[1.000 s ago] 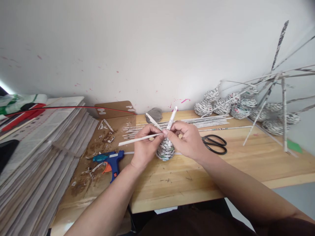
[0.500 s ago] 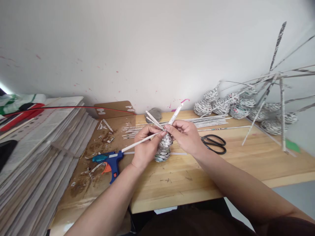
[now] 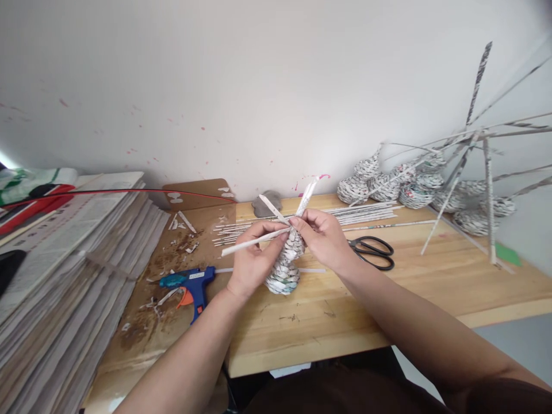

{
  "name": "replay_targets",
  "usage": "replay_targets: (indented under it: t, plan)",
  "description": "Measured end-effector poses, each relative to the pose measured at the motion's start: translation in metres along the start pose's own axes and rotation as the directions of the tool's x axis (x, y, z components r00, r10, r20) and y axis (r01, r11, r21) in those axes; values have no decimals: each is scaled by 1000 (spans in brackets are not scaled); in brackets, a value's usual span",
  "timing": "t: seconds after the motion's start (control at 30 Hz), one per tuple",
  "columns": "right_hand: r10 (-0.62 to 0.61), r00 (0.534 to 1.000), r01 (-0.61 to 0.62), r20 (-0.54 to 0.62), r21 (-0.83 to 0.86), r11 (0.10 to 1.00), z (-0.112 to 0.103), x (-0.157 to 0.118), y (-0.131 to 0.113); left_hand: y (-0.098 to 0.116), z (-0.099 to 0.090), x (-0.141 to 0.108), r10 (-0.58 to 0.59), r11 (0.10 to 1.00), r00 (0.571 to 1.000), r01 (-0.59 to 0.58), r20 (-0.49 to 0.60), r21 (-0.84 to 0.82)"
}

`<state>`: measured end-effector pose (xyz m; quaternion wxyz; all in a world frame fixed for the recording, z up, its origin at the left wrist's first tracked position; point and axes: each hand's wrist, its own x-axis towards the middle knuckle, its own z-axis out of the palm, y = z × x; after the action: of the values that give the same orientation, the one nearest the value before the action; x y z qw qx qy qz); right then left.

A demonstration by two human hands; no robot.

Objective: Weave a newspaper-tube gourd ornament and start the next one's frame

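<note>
Between my hands is a small woven paper gourd (image 3: 282, 278), its round lower part tilted toward me above the table. Rolled paper strips stick out from its top: one (image 3: 308, 195) points up and away, one (image 3: 272, 207) leans up-left, and another (image 3: 245, 244) runs left across my fingers. My left hand (image 3: 256, 259) is closed round the gourd's neck and pinches the strips at its top. My right hand (image 3: 321, 236) pinches the same spot from the right with thumb and forefinger. The fingertips partly hide where the strips cross.
A blue glue gun (image 3: 196, 287) lies left on stained cardboard with paper scraps. Black-handled scissors (image 3: 373, 253) rest at right. Behind my hands are many paper sticks (image 3: 366, 214). Several woven gourds (image 3: 383, 187) stand back right. A newspaper stack (image 3: 77, 276) fills the left.
The gourd has tipped, its base swinging slightly left and toward me. The left-pointing strip has turned and looks shorter. Both hands keep their pinch at the top.
</note>
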<state>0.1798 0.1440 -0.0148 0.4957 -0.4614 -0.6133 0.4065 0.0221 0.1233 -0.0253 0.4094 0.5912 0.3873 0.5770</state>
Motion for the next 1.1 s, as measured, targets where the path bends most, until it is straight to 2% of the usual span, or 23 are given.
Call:
replay_targets:
  t: [0.13, 0.2, 0.27, 0.37, 0.43, 0.53, 0.67, 0.93, 1.1]
  plan:
    - [-25, 1000, 25, -4, -30, 999, 1, 0, 3, -3, 3, 2, -159, 940, 987, 146, -19, -307]
    - [-29, 1000, 29, 4, -32, 999, 2, -2, 3, -5, 5, 4, -234, 902, 972, 202, -39, -381]
    - [-35, 999, 35, 7, -40, 999, 4, -4, 1, -6, 6, 5, -267, 891, 964, 243, -10, -384]
    - [-63, 998, 64, 14, -57, 996, 6, -6, 0, -7, 6, 4, -239, 901, 970, 238, 43, -364]
    - [-84, 996, 85, 21, -59, 995, 6, -6, 1, -9, 6, 3, -230, 894, 972, 233, 53, -382]
    - [-108, 994, 108, 5, -87, 990, 7, -6, 3, -12, 6, 2, -282, 860, 958, 277, 53, -429]
    - [-139, 989, 132, -43, -135, 982, 7, -7, 3, -10, 7, 3, -333, 858, 943, 298, -11, -418]
    - [-142, 989, 135, -47, -125, 983, 7, -6, 1, -8, 9, 1, -225, 906, 971, 179, -79, -383]
    - [-109, 993, 104, -42, -101, 989, 8, -7, 3, -7, 9, 0, -210, 945, 971, 172, -114, -276]
